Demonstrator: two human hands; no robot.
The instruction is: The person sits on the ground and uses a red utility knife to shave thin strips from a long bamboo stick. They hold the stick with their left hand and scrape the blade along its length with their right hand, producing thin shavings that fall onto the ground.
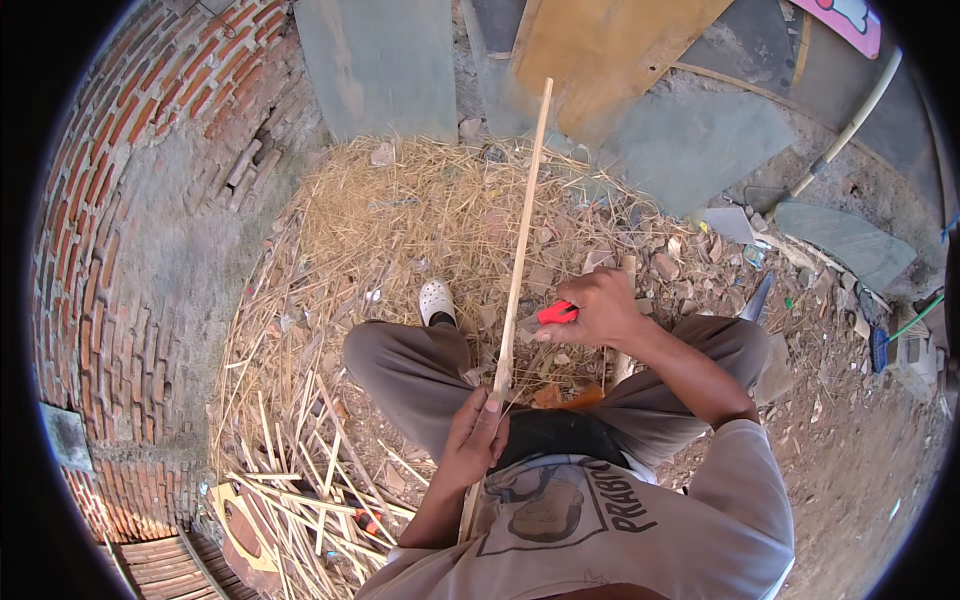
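Observation:
A long, pale strip of bamboo or wood [523, 225] runs up and away from my lap, its far end above the shavings. My left hand [475, 437] is closed around its near part, thumb along the top. In my right hand [602, 305] is a red-handled knife [557, 313], gripped with the fingers wrapped round it. Its short blade points left toward the strip's middle; whether it touches the strip I cannot tell. Both hands are above my crossed legs. Part of the strip's near end is hidden behind my left hand and shirt.
At the lower left lies a pile of cut strips [300, 490] with a red-and-black tool [368, 522] among them. Straw-like shavings [400, 215] cover the ground ahead. A brick wall [110, 290] rises at left; stone slabs [690, 145] lean at the back. A blade [757, 297] stands beyond my right knee.

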